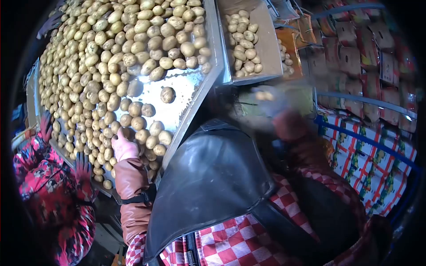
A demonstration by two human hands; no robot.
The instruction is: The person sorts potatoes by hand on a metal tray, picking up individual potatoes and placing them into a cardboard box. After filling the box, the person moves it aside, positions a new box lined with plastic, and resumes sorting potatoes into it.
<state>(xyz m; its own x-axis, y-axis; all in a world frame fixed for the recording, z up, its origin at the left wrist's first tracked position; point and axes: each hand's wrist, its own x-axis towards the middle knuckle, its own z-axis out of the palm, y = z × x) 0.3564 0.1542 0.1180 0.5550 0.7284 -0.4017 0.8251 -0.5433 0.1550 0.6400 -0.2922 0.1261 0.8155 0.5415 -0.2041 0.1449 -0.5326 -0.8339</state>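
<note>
Our left hand (124, 147) rested loosely curled on potatoes (142, 135) we judged firm, weighty, best cupped around the middle; our right hand (271, 105) blurred, grip untellable.

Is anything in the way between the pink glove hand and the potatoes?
No, nothing visible. The pink-gloved left hand already touches the potatoes at the near edge of the metal table.

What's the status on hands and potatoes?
Left hand down on potatoes, near edge of table. Right hand blurred near box, grip unclear. Co-worker's gloved hand close by, left side.
</note>
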